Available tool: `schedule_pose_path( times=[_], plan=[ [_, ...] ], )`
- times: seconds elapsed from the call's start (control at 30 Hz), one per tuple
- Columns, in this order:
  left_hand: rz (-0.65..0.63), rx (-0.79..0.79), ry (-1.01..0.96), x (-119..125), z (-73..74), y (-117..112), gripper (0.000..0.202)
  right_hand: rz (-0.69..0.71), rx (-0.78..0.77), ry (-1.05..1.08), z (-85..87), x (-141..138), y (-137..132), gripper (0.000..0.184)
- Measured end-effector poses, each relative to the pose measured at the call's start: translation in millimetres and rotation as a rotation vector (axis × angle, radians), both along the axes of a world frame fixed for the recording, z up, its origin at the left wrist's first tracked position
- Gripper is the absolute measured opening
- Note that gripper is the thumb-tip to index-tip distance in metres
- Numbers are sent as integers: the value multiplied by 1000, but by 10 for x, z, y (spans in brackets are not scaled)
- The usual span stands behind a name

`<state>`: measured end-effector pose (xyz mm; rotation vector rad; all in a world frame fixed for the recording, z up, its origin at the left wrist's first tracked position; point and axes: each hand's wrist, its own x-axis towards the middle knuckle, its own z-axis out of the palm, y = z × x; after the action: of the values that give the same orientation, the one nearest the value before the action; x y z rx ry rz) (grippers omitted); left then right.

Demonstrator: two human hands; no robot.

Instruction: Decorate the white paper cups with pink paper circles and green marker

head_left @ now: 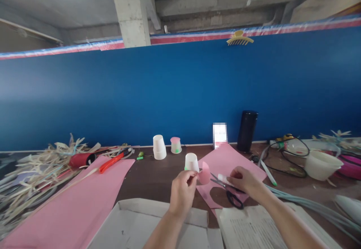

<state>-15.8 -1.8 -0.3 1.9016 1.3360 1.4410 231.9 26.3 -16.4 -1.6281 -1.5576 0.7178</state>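
Note:
My left hand (182, 189) is closed in a pinch on a small rounded piece of pink paper (204, 173), held up over the brown table. My right hand (244, 181) is closed around a small white object (223, 179) next to black-handled scissors (229, 192), which lie on a pink paper sheet (225, 162). A white paper cup (191, 162) stands upside down just behind my left hand.
A large pink sheet (76, 204) and red-handled cutters (111, 162) lie to the left beside dried straw (34, 173). Stacked white cups (159, 147), a pink-topped cup (175, 144) and a black cylinder (247, 130) stand by the blue wall. A white box (146, 222), printed pages (254, 226), a white bowl (323, 165) and cables (290, 155) surround the hands.

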Motion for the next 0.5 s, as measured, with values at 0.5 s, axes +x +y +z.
schedule_pose_path(
  times=[0.5],
  plan=[
    [-43, 81, 108, 51, 84, -72, 18, 85, 172, 119, 406, -570, -349, 39]
  ],
)
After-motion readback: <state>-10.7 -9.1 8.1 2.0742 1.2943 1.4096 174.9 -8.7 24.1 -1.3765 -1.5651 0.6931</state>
